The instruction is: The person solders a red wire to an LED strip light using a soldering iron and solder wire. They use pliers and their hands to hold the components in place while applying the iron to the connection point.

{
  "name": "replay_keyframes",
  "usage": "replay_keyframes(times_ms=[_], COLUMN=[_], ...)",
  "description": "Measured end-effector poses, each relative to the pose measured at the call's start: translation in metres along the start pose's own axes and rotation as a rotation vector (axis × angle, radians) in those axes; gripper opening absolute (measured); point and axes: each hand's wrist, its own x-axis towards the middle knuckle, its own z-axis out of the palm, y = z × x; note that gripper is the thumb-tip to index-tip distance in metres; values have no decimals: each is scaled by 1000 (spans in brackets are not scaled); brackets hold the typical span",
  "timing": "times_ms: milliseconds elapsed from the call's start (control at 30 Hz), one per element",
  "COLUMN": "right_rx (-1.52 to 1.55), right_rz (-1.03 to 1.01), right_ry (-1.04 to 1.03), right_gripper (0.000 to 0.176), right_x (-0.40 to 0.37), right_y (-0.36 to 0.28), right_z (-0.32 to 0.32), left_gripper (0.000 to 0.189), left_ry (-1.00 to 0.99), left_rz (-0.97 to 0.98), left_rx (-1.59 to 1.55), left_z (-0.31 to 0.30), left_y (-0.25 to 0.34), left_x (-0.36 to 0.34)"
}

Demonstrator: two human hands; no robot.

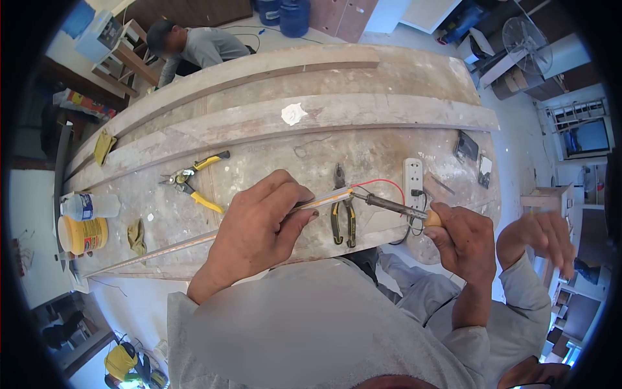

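Observation:
My left hand [259,223] pinches a long, thin LED strip in a metal channel [172,248] near its right end. The strip runs off toward the table's left corner. In my right hand [463,240], fingers closed round the wooden handle, is a soldering iron [395,206]. Its tip meets the strip's end, or lies very close to it. From that end a red wire [387,183] curves rightward. Pliers with black and yellow handles [335,223] lie just beneath the strip's end, partly covered by it.
Yellow-handled cutting pliers [194,181] lie left of my hand, and a white power strip [413,175] lies right. Long wooden boards [227,129] cross the table. A bottle [97,206] and yellow tub [84,235] stand left. A co-worker's hand [541,236] is beside me; another person [207,47] crouches behind the table.

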Motion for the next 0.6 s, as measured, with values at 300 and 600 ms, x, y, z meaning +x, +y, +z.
replay_keyframes(times_ms=[300,600], right_rx=[-8,10], right_rz=[8,8], right_ry=[-20,-25], right_gripper=[39,38], right_x=[1,4], right_y=[1,2], right_z=[-1,0], left_gripper=[20,19], left_ry=[-4,-3], left_rz=[15,17], left_rx=[6,4], left_z=[0,0], left_y=[-2,-2], left_x=[1,1])
